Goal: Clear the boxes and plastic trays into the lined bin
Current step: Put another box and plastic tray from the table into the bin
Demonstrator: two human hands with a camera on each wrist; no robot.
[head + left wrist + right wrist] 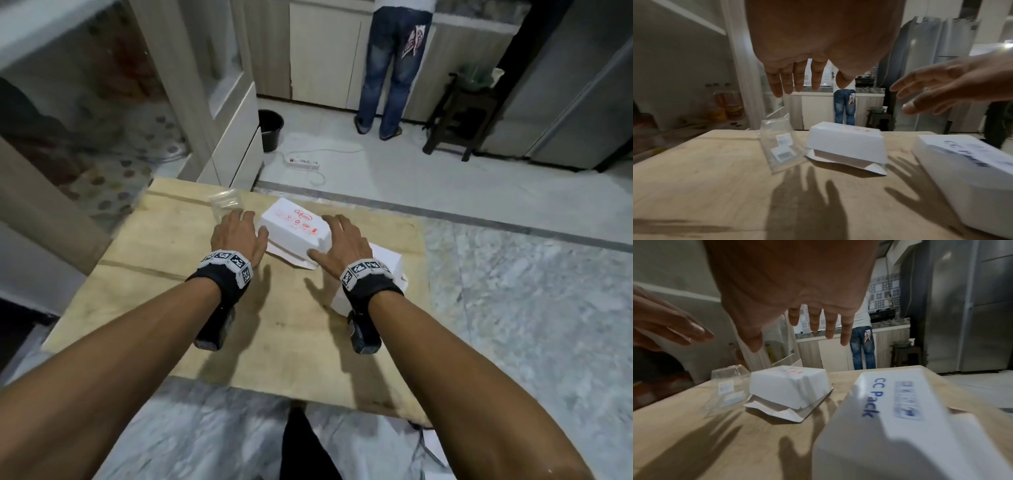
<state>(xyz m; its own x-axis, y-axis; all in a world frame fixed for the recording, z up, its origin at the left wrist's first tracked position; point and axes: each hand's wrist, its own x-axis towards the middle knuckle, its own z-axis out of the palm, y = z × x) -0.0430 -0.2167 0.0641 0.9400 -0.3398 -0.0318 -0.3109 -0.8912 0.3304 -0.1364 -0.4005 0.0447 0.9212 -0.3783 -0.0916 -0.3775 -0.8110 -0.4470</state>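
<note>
A white foam box with red print (295,226) (846,142) (789,387) sits on a folded white paper near the far edge of the wooden table (191,308). My left hand (239,233) (805,81) hovers open above its left side, my right hand (337,241) (813,327) open above its right side; both are spread and clear of the box. A clear plastic tray (227,202) (780,142) (728,386) stands left of the box. A second white box marked "CC Pack" (387,270) (966,170) (906,421) lies under my right wrist.
A black bucket (270,128) stands on the floor beyond the table, with a white power strip (303,162) near it. A person in jeans (394,68) stands at the far counter. A dark stool (459,116) and a grey fridge (565,102) are at the back right.
</note>
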